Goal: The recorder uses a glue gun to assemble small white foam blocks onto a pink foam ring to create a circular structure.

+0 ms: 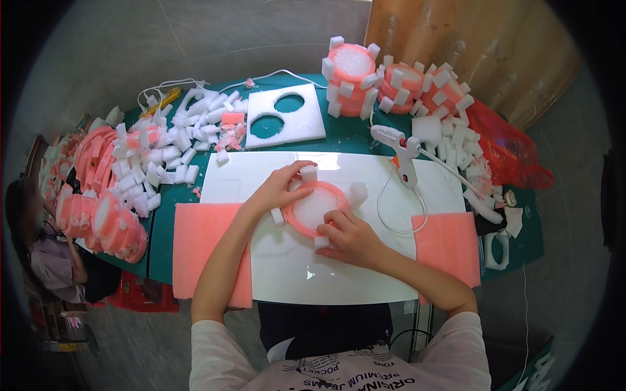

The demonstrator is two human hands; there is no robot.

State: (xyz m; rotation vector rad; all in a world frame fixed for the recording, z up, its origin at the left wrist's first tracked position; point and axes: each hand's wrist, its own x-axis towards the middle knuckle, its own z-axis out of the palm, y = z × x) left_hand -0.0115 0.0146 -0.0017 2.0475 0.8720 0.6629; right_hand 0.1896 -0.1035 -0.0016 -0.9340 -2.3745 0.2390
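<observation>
In front of me a round pink foam ring [287, 216] with a white foam centre [315, 207] lies on the white board [280, 274]. My left hand [285, 187] grips its upper left side, thumb on the ring and fingers around a white foam block [308, 173] at the far edge. My right hand [349, 238] has its fingers closed on another white foam block [321, 242] against the ring's near edge. Further white blocks stick out at the ring's left [277, 217] and right [358, 194]. The right fingertips are partly hidden by the hand.
A white glue gun [399, 150] with a cord stands right of the ring. Pink foam sheets [205, 251] flank the board. Behind lie a white foam sheet with two holes [303, 120], loose foam blocks [171, 154] and stacked pink rings [352, 91]. Another person [55, 260] sits at far left.
</observation>
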